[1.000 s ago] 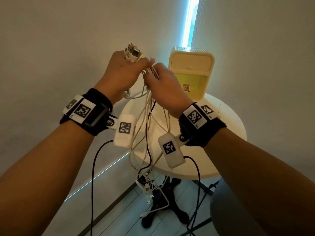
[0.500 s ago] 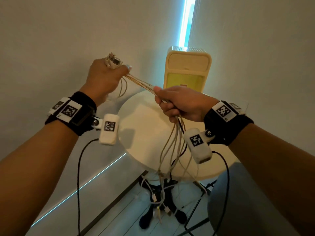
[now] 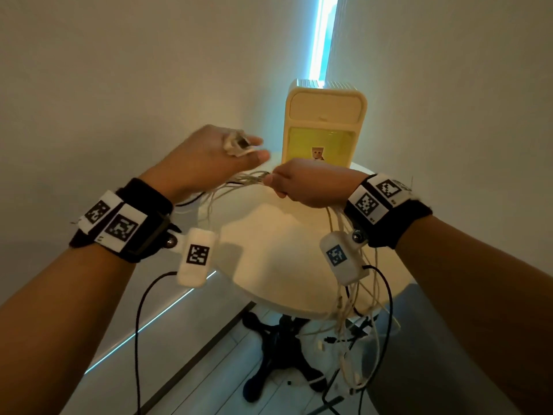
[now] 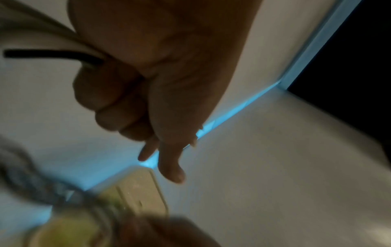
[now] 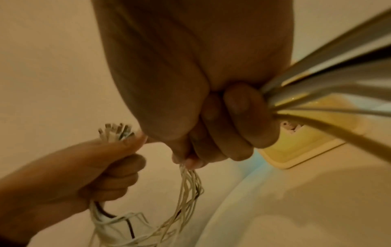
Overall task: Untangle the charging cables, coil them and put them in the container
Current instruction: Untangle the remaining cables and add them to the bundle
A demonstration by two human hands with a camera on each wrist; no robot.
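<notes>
A bundle of white charging cables (image 3: 236, 182) with one black strand sags in a slack loop between my hands. My left hand (image 3: 227, 157) holds the plug ends (image 3: 238, 144), which stick out above the fist (image 5: 115, 132); its thumb and forefinger point out (image 4: 169, 167). My right hand (image 3: 299, 185) grips the bundle in a fist (image 5: 230, 132). From it the rest of the cables (image 3: 351, 298) hang past the table edge to the floor. The yellow container (image 3: 324, 127) stands closed at the back of the table, just behind my hands.
The round white table (image 3: 278, 265) on a black pedestal foot (image 3: 269, 348) stands in a corner between two walls. Loose cable ends (image 3: 335, 354) lie tangled on the floor by the foot. My grey trouser leg (image 3: 434, 369) is at the lower right.
My hands, stretched apart with the cables taut half a second ago, have come close together and lower. The taut stretch is now a slack loop.
</notes>
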